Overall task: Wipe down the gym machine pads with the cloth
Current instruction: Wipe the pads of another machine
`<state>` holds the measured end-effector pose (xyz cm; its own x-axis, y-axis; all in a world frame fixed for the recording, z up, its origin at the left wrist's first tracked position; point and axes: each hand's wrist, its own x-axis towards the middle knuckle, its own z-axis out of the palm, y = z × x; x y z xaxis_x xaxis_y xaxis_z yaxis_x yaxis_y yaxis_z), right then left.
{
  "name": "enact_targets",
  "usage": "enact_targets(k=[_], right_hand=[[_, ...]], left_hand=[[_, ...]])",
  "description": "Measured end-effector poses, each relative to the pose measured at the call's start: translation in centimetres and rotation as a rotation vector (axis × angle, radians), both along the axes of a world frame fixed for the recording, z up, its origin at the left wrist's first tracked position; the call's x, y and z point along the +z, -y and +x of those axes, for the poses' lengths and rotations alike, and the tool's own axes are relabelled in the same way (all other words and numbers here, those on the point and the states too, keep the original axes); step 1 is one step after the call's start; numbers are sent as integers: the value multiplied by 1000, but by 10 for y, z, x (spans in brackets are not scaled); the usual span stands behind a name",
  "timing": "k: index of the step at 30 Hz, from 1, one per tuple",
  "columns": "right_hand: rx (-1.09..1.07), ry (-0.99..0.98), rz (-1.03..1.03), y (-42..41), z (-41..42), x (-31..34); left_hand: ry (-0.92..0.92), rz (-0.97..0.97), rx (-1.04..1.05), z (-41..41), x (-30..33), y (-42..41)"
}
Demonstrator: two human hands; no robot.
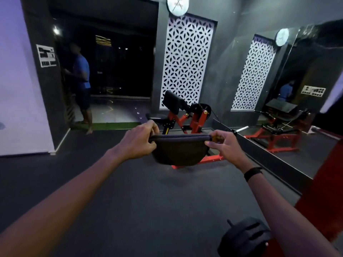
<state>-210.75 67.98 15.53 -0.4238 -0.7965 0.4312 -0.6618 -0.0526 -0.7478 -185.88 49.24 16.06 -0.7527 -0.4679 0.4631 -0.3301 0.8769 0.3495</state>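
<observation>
Two hands hold the cloth (179,152) stretched out in front of you, at arm's length above the dark floor (115,182). Your left hand (138,140) pinches the cloth's left upper corner, fingers curled and clamped on the folded edge. Your right hand (221,143) pinches the right upper corner between thumb and fingertips, likewise clamped on the fabric. The cloth is dark, its top edge pulled taut between the hands and its body sagging below in a curve.

Directly beyond the cloth stands the gym machine (187,117), with a red frame and a black pad (172,101) tilted at its top. The cloth is well apart from that pad and touches no part of the machine.

A mirror (297,86) on the right wall reflects the machine. A white patterned panel (185,62) stands behind the machine, with a round clock (177,5) above it. A white notice (46,55) hangs on the left pillar; its writing is too small to read. A person in a blue shirt (81,75) stands in the doorway at the left. A black band (253,173) sits on your right wrist.
</observation>
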Motion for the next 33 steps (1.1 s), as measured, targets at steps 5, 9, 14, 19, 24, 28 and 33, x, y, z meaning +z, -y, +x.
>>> enact_targets(k=[5, 9, 14, 19, 24, 28, 33], right_hand=[[-22, -1, 65, 61, -76, -17], [-73, 5, 84, 99, -144, -40], [-178, -57, 107, 146, -244, -29], [-344, -119, 96, 169, -335, -5], [-525, -127, 146, 156, -419, -23], [-611, -92, 181, 150, -484, -37], [-714, -123, 180, 138, -591, -46]], left_hand=[[126, -30, 29, -86, -23, 75], [208, -48, -13, -170, -47, 130], [198, -57, -110, -301, -36, 203], [76, -66, -263, -428, -15, 249], [36, -127, -429, -547, -27, 258], [53, -131, -512, -632, -43, 261], [100, -145, -620, -763, -49, 263]])
